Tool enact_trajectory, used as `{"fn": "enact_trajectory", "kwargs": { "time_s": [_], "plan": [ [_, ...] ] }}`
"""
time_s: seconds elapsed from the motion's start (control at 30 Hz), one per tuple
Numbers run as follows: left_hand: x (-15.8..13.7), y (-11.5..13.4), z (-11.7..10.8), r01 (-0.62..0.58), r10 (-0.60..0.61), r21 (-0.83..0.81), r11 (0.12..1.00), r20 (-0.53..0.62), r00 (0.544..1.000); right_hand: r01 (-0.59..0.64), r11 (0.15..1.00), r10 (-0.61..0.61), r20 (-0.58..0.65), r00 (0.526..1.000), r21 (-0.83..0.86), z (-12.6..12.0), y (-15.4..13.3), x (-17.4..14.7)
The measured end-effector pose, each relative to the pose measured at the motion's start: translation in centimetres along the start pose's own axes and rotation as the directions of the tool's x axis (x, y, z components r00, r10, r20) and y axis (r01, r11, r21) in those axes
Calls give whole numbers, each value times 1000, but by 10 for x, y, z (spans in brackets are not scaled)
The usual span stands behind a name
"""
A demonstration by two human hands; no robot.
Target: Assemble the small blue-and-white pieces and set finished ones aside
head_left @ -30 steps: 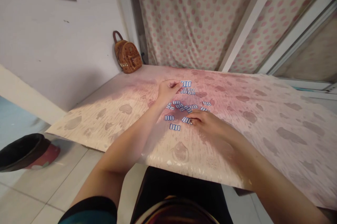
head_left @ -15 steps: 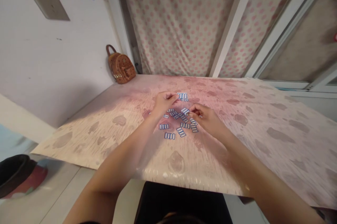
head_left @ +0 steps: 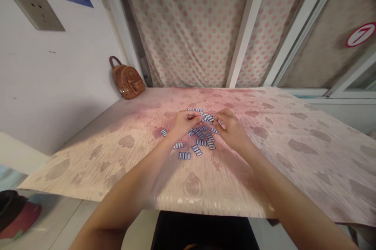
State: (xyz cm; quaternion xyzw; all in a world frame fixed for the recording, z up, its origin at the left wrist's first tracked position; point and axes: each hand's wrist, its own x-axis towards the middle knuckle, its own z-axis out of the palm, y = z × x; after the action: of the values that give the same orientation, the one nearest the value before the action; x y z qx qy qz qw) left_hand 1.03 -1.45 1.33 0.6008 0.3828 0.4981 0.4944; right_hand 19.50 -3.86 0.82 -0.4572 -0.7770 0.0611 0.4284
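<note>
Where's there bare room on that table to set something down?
Bare tablecloth lies right of the right forearm, between the left forearm and the brown backpack, and between the front edge and the nearest cards. It's crowded in the middle: cards lie scattered around the left hand and right hand.

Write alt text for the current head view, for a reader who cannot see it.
A person's left hand and right hand, close together, pinch small blue-and-white striped pieces. Similar loose pieces lie scattered on the patterned tablecloth beneath. A brown backpack rests at the far left, beside the wall; a dotted curtain hangs behind.
</note>
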Motion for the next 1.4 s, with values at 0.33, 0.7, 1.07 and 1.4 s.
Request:
{"fn": "enact_trajectory", "kwargs": {
  "time_s": [0.33,0.7,1.07,1.4],
  "plan": [
    [5,-19,-1,-79,74,124,989,43,996,-30,999,32,-88,996,24,-1,-3,2],
    [3,-16,4,34,-34,2,999,43,999,-95,988,106,-89,990,125,2,1,2],
    [2,-11,6,108,-103,-87,990,55,993,-120,984,130,-74,989,129,5,3,1],
    [4,-15,4,109,-103,-87,990,68,992,-171,973,178,-35,983,154,4,0,1]
  ]
}}
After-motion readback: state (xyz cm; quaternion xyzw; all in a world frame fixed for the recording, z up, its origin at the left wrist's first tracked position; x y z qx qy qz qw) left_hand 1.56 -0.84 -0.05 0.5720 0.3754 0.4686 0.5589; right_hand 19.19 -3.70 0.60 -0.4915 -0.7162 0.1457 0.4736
